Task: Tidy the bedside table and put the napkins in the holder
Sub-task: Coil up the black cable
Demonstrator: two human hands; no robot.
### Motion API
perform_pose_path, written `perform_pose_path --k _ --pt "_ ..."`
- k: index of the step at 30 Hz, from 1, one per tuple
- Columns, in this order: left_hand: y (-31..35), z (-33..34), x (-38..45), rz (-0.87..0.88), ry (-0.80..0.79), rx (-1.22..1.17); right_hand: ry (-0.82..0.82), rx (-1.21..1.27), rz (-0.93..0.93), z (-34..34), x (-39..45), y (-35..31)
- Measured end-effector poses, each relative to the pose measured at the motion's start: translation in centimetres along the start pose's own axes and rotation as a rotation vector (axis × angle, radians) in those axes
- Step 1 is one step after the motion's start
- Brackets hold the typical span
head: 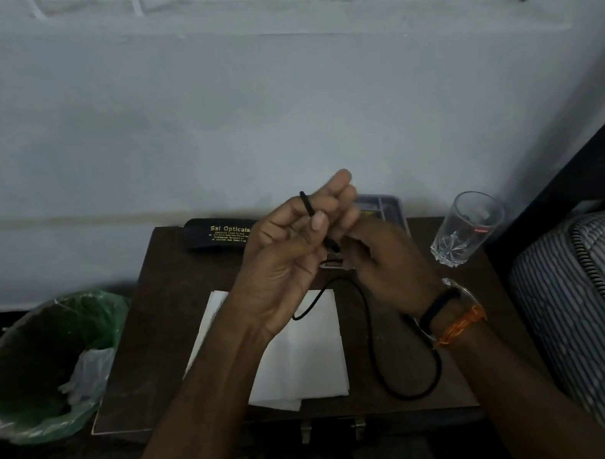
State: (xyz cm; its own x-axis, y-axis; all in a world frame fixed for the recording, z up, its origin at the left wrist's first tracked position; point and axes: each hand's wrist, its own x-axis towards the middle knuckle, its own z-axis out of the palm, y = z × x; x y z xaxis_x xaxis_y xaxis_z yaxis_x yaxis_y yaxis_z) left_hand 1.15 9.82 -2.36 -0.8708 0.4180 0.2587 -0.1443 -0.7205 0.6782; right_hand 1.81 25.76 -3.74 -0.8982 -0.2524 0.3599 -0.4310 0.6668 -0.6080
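Both hands' fingers [316, 223] pinch a thin black rubbery cable [382, 369] above flat white napkins [305, 366].

Both forearms reach forward, hands raised close together. Left hand [289, 256] turns palm-up, fingers curled, thumb pinching a black cable [377, 341]. Right hand [387, 259] grips its lower end, knuckles up.

case print: the small lines under the gold name on the black glasses case [218, 235] are too tiny to read
tray: clear plastic tray [385, 203] mostly hidden behind the hands
mattress: striped mattress [604, 297] cut off at the right edge
napkins: white napkins [306, 354] partly covered by the left forearm
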Motion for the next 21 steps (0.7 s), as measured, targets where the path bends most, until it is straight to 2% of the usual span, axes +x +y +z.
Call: perform_pose_path --k 5,8,13,17,21 --pt "-0.2 -1.1 0.5 0.101 0.255 0.301 -0.066 -0.013 -0.002 0.0 0.2 -0.5" --pt "-0.3 -1.7 0.4 0.1 0.303 0.463 -0.121 -0.054 0.018 -0.4 0.1 -0.8" --pt "-0.7 -1.8 0.1 0.072 0.255 0.75 -0.177 -0.065 0.021 -1.0 -0.1 -0.9" --pt "-1.2 -2.7 0.0 0.112 0.095 1.081 -0.083 -0.064 -0.002 -1.8 0.3 -0.9" --pt "-1.3 -2.5 -0.2 0.162 0.048 1.153 -0.044 -0.036 -0.002 -2.7 0.6 -0.9"
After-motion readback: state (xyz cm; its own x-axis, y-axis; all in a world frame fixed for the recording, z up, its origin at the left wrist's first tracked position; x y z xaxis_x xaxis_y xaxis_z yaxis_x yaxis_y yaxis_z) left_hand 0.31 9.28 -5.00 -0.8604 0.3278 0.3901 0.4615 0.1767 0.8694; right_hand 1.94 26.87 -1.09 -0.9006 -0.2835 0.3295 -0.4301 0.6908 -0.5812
